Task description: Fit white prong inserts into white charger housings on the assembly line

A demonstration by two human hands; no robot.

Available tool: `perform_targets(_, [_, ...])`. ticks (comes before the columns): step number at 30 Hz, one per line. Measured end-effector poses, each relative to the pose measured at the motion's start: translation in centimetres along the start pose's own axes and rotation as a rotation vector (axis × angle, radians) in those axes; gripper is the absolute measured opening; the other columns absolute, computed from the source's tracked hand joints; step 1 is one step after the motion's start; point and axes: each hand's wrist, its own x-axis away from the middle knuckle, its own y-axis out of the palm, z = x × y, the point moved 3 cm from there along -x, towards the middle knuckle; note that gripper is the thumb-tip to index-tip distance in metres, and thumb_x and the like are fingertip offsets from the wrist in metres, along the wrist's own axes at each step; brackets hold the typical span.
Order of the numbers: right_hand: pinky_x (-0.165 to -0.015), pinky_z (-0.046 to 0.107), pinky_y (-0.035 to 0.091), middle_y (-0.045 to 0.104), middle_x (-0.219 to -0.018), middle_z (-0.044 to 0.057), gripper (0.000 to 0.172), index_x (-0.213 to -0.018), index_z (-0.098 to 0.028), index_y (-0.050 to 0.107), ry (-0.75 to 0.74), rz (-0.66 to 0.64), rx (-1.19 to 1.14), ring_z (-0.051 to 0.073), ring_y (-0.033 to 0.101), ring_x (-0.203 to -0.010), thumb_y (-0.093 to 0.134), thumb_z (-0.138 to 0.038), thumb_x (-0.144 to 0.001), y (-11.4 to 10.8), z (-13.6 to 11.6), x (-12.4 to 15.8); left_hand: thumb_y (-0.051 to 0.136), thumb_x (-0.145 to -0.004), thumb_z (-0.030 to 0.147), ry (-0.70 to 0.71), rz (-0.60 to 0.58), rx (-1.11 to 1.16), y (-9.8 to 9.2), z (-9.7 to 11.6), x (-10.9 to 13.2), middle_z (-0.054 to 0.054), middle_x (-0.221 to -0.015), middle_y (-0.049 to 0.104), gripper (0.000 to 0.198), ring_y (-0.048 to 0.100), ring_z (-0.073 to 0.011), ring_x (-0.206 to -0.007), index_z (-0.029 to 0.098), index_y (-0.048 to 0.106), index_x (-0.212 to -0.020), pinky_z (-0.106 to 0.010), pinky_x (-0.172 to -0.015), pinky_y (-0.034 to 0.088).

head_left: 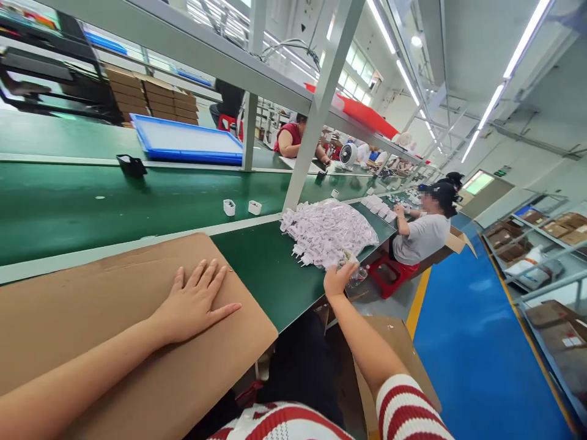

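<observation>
My left hand (pixel 195 305) lies flat with its fingers spread on a large brown cardboard sheet or box top (pixel 105 293). At the front edge of the green bench (pixel 261 263), my right hand (pixel 340 278) is closed beside a heap of small white plastic parts (pixel 312 235). Clear plastic film covers much of this heap. Something pale yellowish shows at the right fingers, too small to identify. The fingertips are partly hidden, and whether they grip the film or a part is unclear.
Two small white cups (pixel 228 208) stand on the green conveyor belt (pixel 183 208), with a black piece (pixel 131 165) farther left. A blue-rimmed tray (pixel 192 140) lies beyond. A grey post (pixel 316 116) rises behind the heap. A co-worker (pixel 422 226) sits at right on a red stool (pixel 389 275).
</observation>
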Motion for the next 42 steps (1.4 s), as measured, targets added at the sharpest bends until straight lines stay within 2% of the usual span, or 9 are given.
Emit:
perform_targets(6, [-0.108,0.044,0.04,0.065,-0.126,0.015,0.041,-0.126,-0.017,0.067,-0.646,-0.458,0.098,0.031,0.052,-0.121,0.048,-0.013,-0.09,4.3,-9.8,-3.5,0.039,-0.087,0.086,-0.032,-0.015,-0.008,-0.7,0.7,-0.2,-0.02,-0.172,0.028,0.109,0.016,-0.0454,-0.161,0.01,0.038,-0.165,-0.067,-0.129,0.003])
perform_targets(12, [-0.104,0.048,0.039,0.072,-0.107,0.018,0.03,-0.103,-0.013,0.076,-0.648,-0.661,0.166,0.034,0.055,-0.119,0.057,-0.004,-0.081,11.2,-15.4,-7.3,0.042,-0.09,0.083,-0.049,-0.059,-0.016,-2.1,1.4,0.2,-0.016,-0.174,0.024,0.104,0.015,-0.0385,-0.163,0.012,0.035,-0.166,-0.06,-0.131,0.0])
perform_targets(16, [-0.107,0.048,0.04,0.071,-0.104,0.016,0.026,-0.1,-0.014,0.076,-0.633,-0.686,0.088,0.033,0.058,-0.117,0.057,-0.008,-0.083,12.3,-16.6,-7.4,0.043,-0.09,0.084,-0.068,-0.073,0.002,-2.4,1.9,0.6,-0.016,-0.174,0.023,0.105,0.015,-0.0389,-0.163,0.012,0.034,-0.167,-0.06,-0.131,0.0])
perform_targets(19, [-0.103,0.042,0.048,0.068,-0.12,0.014,0.033,-0.117,-0.016,0.071,-0.655,-0.708,-0.035,0.026,0.061,-0.112,0.056,-0.015,-0.088,11.6,-17.3,-5.4,0.047,-0.087,0.085,-0.059,-0.056,0.029,-2.6,1.6,0.4,-0.016,-0.172,0.028,0.103,0.022,-0.0408,-0.16,0.016,0.043,-0.163,-0.06,-0.131,0.006])
perform_targets(23, [-0.093,0.031,0.055,0.07,-0.115,0.008,0.036,-0.124,-0.019,0.068,-0.699,-0.836,-0.191,0.018,0.068,-0.098,0.061,-0.018,-0.089,11.2,-17.8,0.4,0.043,-0.095,0.069,-0.198,0.074,0.14,-4.3,-0.9,-2.5,-0.017,-0.148,0.061,0.07,0.053,-0.0371,-0.139,0.017,0.067,-0.134,-0.052,-0.12,0.038])
perform_targets(28, [-0.08,0.028,0.056,0.074,-0.095,0.001,0.028,-0.108,-0.021,0.069,-0.318,-1.026,-0.684,0.015,0.068,-0.08,0.074,-0.025,-0.08,12.6,-17.4,6.1,0.052,-0.093,0.038,-0.539,0.272,0.237,-7.1,-6.1,-9.5,-0.017,-0.145,0.061,0.051,0.054,-0.0324,-0.138,0.014,0.06,-0.137,-0.042,-0.118,0.042])
perform_targets(34, [-0.062,0.021,0.048,0.078,-0.092,0.002,0.031,-0.1,-0.02,0.075,0.215,-1.178,-1.062,0.013,0.069,-0.076,0.079,-0.026,-0.07,14.3,-17.0,5.2,0.075,-0.082,0.051,-0.784,0.294,0.314,-7.6,-9.4,-16.3,-0.029,-0.149,0.052,0.082,0.046,-0.0433,-0.143,0.004,0.051,-0.145,-0.048,-0.117,0.041])
perform_targets(39, [-0.06,0.021,0.048,0.078,-0.088,0.001,0.032,-0.094,-0.019,0.075,0.369,-1.22,-1.154,0.011,0.067,-0.07,0.085,-0.024,-0.064,14.1,-16.8,4.3,0.069,-0.086,0.043,-0.945,0.325,0.406,-7.6,-9.9,-17.9,-0.031,-0.14,0.06,0.07,0.054,-0.0454,-0.134,0.003,0.053,-0.141,-0.053,-0.111,0.044])
perform_targets(42, [-0.056,0.021,0.045,0.076,-0.082,0.0,0.033,-0.093,-0.02,0.076,0.377,-1.25,-1.16,0.01,0.062,-0.064,0.088,-0.026,-0.063,13.9,-16.7,4.5,0.057,-0.09,0.032,-0.892,0.337,0.434,-8.0,-10.0,-17.1,-0.029,-0.137,0.064,0.056,0.059,-0.0428,-0.13,0.005,0.056,-0.139,-0.051,-0.107,0.047])
